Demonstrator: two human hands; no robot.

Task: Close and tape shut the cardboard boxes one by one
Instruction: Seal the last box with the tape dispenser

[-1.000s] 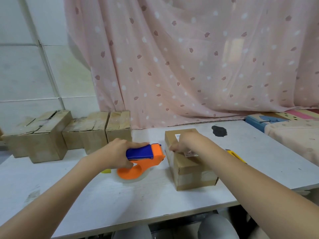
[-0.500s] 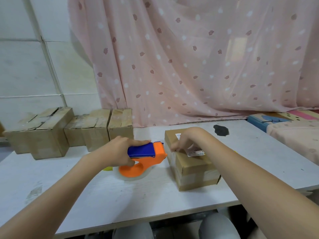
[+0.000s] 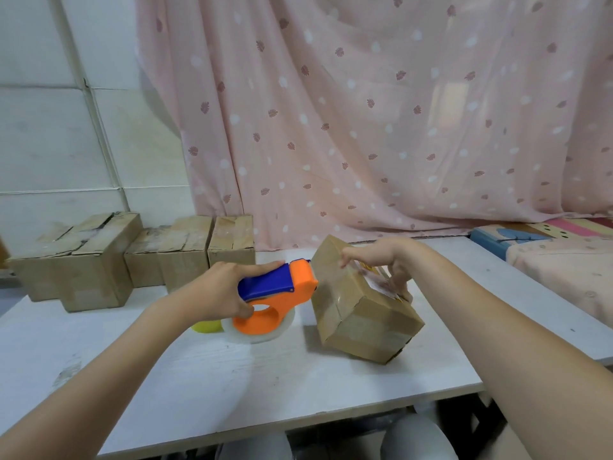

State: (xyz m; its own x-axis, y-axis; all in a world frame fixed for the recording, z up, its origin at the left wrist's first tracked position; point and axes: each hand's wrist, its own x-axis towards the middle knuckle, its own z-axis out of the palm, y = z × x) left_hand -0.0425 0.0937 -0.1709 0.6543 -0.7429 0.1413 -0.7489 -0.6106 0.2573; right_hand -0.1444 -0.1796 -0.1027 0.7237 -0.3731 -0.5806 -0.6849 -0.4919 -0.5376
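Box point(image 3: 361, 313): tilted, taped shut, contents hidden from us; our right hand point(image 3: 381, 263) grasps its top.
Dispenser point(image 3: 278, 293): clenched in our left hand point(image 3: 219, 293), nose touching the box's left face.

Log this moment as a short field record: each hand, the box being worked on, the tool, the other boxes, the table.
left hand: left hand grips the blue handle of the tape dispenser
right hand: right hand holds the tilted box from above, thumb on its labelled side
box state: tipped up on one lower edge, flaps closed, clear tape visible on its faces
tool: orange nose against the box's left face, tape roll on the table
other boxes: stacked boxes at far left by the wall
also: a yellow object behind the left wrist
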